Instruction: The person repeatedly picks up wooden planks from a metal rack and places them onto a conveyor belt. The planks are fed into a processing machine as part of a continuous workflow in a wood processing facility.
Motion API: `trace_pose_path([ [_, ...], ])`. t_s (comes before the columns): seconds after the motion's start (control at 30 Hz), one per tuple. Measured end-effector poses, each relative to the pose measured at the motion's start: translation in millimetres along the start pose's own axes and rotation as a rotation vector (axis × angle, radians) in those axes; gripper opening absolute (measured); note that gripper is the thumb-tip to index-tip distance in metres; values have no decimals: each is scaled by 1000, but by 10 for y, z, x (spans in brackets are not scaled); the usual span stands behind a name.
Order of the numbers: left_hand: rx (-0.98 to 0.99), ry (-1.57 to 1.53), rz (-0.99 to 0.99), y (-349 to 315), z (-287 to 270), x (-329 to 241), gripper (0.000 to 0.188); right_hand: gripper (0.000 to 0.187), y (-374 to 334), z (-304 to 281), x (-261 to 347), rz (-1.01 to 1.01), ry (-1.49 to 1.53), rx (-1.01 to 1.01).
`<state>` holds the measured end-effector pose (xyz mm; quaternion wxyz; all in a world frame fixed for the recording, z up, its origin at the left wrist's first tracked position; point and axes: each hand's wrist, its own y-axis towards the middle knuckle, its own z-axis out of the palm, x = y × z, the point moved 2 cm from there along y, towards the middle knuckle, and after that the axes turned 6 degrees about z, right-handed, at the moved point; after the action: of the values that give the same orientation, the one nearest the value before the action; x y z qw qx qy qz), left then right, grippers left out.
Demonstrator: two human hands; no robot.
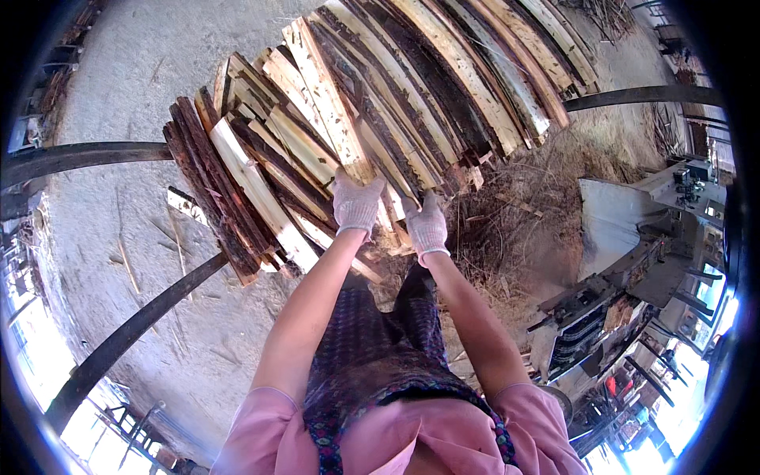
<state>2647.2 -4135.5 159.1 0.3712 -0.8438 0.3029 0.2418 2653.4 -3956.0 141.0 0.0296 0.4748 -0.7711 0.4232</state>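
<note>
My left hand (356, 204), in a pale knitted glove, is closed round the near end of a light wooden slab (328, 99). That slab lies aslant on top of a wide pile of rough slabs (412, 87), many edged with dark bark. Just to its right, my right hand (426, 225), gloved alike, grips the near end of a narrower bark-edged slab (388, 158). The fingertips of both hands are partly hidden by the wood. Left of my hands lie several reddish-brown bark slabs (218, 190) and a pale bare slab (257, 190).
Dark curved bars (134, 336) reach out from under the pile on the left, and another bar (645, 96) on the right. Bark scraps and litter (522, 214) cover the ground beside my right hand. Machinery (602, 317) stands at the right.
</note>
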Motion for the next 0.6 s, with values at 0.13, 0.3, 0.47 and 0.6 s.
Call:
trace_pose_path([
  [0.13,129,-243,1,15,-136,57,79,93,-96,46,2,-143,-111,-77],
  [0.3,7,-595,-40,-5,-204,821,70,91,-124,-27,196,73,145,55],
  [0.47,-11,-666,-136,-88,-446,1096,85,91,-59,144,-51,-38,340,-35],
  [0.6,-142,-127,-64,-461,-568,303,105,83,-422,-173,207,-196,125,-18],
])
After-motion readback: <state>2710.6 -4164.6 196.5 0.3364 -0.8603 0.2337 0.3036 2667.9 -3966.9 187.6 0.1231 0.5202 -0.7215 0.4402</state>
